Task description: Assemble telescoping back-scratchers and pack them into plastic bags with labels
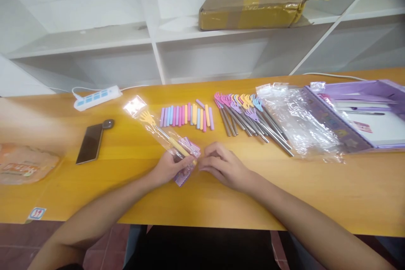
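A yellow hand-shaped scratcher (147, 118) with a metal rod and yellow handle lies inside a clear plastic sleeve, tilted from upper left to lower right. My left hand (172, 166) is closed around the sleeve's handle end. Under it is a purple printed packet (181, 177), partly covered by my fingers. Just to the right, my right hand (223, 165) has curled fingers close to the sleeve's end; what they pinch, if anything, is too small to make out. Behind the hands stands a row of pastel handle tubes (180, 116), and right of it a pile of scratcher heads on metal rods (253, 120).
Clear plastic sleeves (294, 118) lie beside an open purple box (363, 114) at the right. A phone (90, 143), a mouse (108, 124), a power strip (98, 98) and an orange package (27, 164) are at the left. A taped parcel (253, 10) rests on the shelf behind.
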